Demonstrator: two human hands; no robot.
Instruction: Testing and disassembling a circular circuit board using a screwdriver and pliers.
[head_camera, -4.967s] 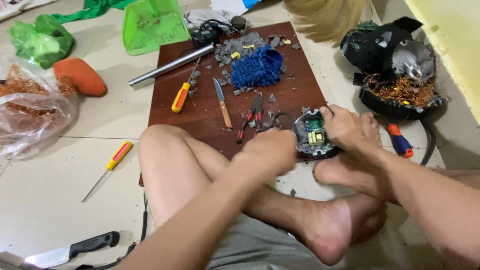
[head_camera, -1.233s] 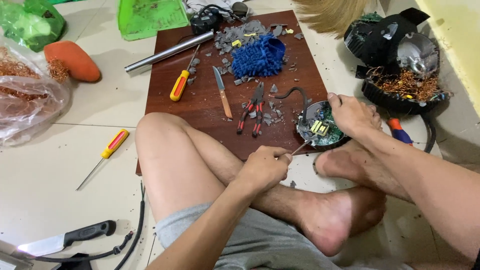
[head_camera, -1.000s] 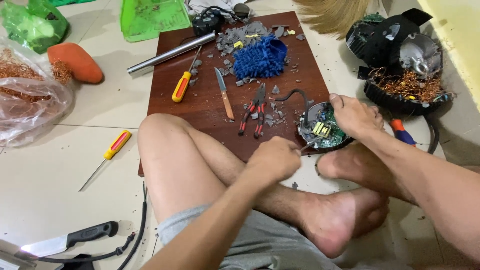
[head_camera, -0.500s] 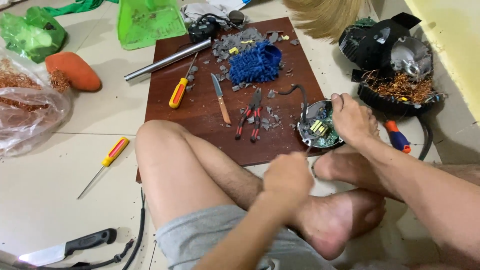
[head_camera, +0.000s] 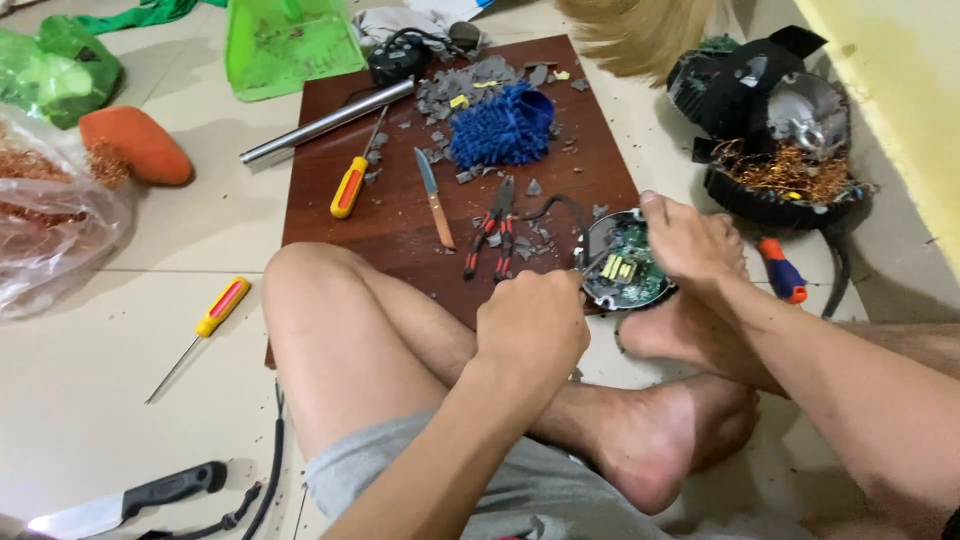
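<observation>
My left hand (head_camera: 532, 325) is clenched in a fist around a thin tool whose tip meets the round circuit board (head_camera: 625, 264); the grip itself is hidden. My right hand (head_camera: 695, 238) grasps the board's right edge, fingers curled over its rim. Board sits at the near right corner of the wooden board (head_camera: 380, 210), just right of the red pliers (head_camera: 492, 226).

Home floor workshop: tiled floor (head_camera: 120, 330), scattered screwdrivers (head_camera: 350, 185).
</observation>
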